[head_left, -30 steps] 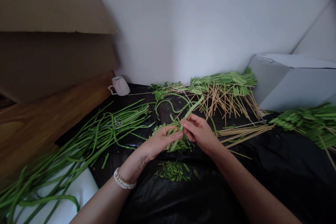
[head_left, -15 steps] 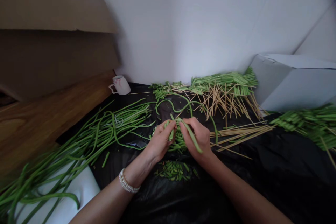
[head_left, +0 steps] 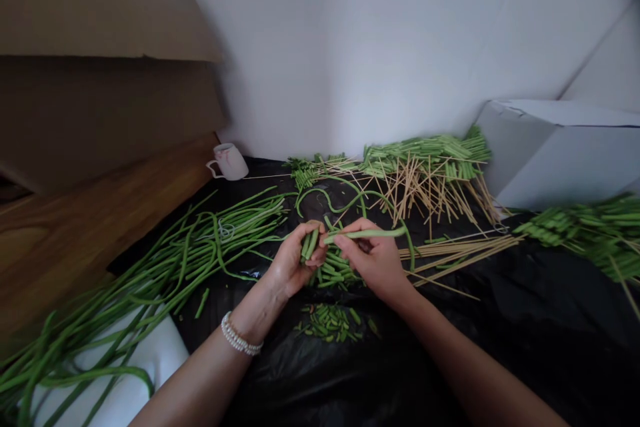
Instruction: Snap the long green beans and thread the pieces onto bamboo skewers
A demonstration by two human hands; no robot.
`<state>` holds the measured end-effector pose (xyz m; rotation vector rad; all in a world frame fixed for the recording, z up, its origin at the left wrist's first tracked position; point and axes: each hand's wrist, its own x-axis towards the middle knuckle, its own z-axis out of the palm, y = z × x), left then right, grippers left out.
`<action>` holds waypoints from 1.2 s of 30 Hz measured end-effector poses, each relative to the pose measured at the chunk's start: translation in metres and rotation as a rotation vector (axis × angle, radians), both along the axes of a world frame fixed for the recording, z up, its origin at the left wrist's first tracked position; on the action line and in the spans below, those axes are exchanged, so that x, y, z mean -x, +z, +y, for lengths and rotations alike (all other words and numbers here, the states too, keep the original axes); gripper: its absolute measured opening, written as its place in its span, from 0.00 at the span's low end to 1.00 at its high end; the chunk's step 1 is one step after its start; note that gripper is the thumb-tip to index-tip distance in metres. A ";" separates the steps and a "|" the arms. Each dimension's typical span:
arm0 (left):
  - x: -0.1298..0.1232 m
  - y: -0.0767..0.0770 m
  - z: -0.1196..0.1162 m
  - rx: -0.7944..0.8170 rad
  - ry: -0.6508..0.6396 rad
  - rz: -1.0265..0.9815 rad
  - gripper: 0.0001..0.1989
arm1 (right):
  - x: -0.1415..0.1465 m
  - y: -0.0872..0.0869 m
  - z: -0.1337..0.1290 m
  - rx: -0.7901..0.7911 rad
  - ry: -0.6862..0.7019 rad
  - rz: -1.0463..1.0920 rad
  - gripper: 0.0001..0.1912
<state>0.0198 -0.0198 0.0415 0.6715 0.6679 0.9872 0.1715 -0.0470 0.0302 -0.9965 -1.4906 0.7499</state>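
My left hand (head_left: 295, 257) is closed round a few short cut pieces of long green bean (head_left: 309, 245). In my right hand (head_left: 377, 260), thumb and fingers pinch a longer, paler length of bean (head_left: 370, 234), which lies nearly level across the fingers. Its left end points at my left hand, close to the fingertips. Under both hands is a pile of cut bean pieces (head_left: 337, 270), partly hidden by them. Nearer to me lies a small heap of short bean ends (head_left: 330, 323). Behind the hands, a loose curling bean (head_left: 320, 192) rests on the black plastic sheet (head_left: 500, 347).
Whole long beans (head_left: 200, 253) spread at left, partly over a white object (head_left: 165, 347). A mug (head_left: 231, 161) stands behind them. Skewered bean pieces (head_left: 430, 147) line the wall, with bare wooden skewers (head_left: 465, 253) nearer. More skewered beans (head_left: 590, 230) and a white box (head_left: 565, 153) are at right.
My hands have moved slightly apart. The length of bean in my right hand has swung from hanging down to nearly level, and my left hand has turned, showing the cut pieces.
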 end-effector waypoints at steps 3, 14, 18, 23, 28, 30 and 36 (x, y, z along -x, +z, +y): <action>-0.001 -0.002 -0.002 -0.050 -0.066 0.135 0.09 | -0.001 0.000 0.005 0.142 0.109 0.112 0.08; 0.000 0.006 -0.010 -0.194 -0.297 0.358 0.15 | -0.023 0.010 0.017 0.310 0.130 0.467 0.13; -0.001 0.005 -0.010 -0.237 -0.238 0.397 0.17 | -0.020 0.006 0.015 0.329 0.195 0.366 0.15; -0.002 0.003 -0.010 -0.286 -0.250 0.481 0.18 | -0.017 0.004 0.014 0.317 0.232 0.301 0.14; -0.001 0.000 -0.008 -0.271 -0.113 0.445 0.16 | -0.019 0.006 0.016 0.292 0.161 0.408 0.14; -0.003 -0.003 -0.007 -0.207 -0.028 0.301 0.15 | -0.018 0.007 0.016 0.276 0.153 0.402 0.13; -0.010 -0.007 -0.004 0.065 0.163 -0.022 0.09 | -0.008 0.004 0.007 0.073 -0.010 0.123 0.08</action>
